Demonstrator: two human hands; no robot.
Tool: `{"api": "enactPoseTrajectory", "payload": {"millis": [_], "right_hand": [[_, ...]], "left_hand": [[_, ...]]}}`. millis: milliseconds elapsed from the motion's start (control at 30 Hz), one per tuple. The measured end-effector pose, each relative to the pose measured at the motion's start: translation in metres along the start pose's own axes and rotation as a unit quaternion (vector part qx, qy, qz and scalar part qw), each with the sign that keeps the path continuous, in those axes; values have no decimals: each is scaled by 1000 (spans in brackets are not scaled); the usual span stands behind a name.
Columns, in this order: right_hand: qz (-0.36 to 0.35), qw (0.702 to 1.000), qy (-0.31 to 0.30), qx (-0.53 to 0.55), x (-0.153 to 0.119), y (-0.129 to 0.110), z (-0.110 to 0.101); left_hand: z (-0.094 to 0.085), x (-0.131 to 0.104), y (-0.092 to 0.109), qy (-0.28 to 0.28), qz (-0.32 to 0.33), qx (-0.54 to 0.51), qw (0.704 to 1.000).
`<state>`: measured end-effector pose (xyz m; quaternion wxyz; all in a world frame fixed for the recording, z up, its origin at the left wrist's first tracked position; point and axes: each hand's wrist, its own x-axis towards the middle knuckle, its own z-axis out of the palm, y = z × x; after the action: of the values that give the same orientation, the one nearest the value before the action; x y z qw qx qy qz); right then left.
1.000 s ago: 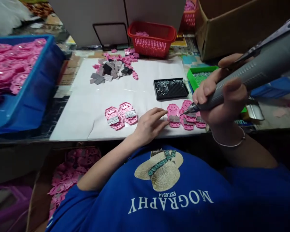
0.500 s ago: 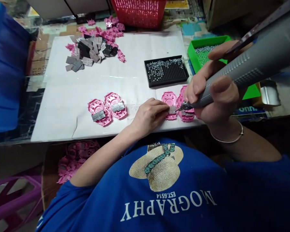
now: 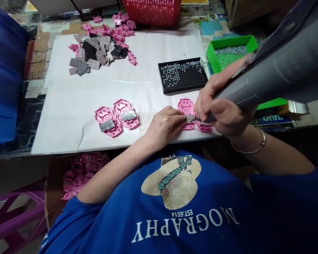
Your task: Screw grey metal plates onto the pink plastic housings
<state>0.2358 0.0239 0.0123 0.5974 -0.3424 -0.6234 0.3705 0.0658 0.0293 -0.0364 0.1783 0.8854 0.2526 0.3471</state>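
- One pink shell point(image 3: 186, 105) lies on white board point(image 3: 137, 84), near front edge, gray plate point(image 3: 190, 119) across it.
- My left hand point(image 3: 164, 126), fingers bunched narrow, meets plate's left end; pinching or pressing, can't tell.
- My right hand point(image 3: 229, 121) wraps gray screwdriver point(image 3: 270, 77), tip at plate.
- Black screw tray point(image 3: 192, 80) beyond.

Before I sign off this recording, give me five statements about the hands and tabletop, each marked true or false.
1. The right hand grips a gray handheld driver. True.
2. The left hand rests on the red basket. False: its fingertips are at a pink shell by the driver's tip.
3. The black tray holds small metal screws. True.
4. The green tray is full of gray plates. False: it holds small metal pieces.
5. Two more pink shells lie left of the left hand. True.
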Motion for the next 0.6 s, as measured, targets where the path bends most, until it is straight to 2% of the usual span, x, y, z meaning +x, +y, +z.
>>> {"api": "enactPoseTrajectory", "payload": {"millis": [100, 167, 267, 333, 467, 600], "right_hand": [[-44, 999, 14, 20, 1, 3, 3], [-33, 997, 16, 66, 5, -1, 4], [-13, 995, 24, 101, 15, -15, -2], [-40, 994, 51, 85, 25, -27, -14], [-100, 985, 139, -14, 50, -37, -58], [-134, 958, 239, -86, 82, -12, -125]], "left_hand": [[2, -1, -2, 10, 11, -2, 1000], [3, -1, -4, 4, 8, -7, 1000], [3, -2, -4, 1, 12, -8, 1000], [1, -2, -3, 7, 22, -7, 1000], [-2, -1, -2, 20, 32, -20, 999], [-5, 0, -1, 6, 19, -29, 999]]}}
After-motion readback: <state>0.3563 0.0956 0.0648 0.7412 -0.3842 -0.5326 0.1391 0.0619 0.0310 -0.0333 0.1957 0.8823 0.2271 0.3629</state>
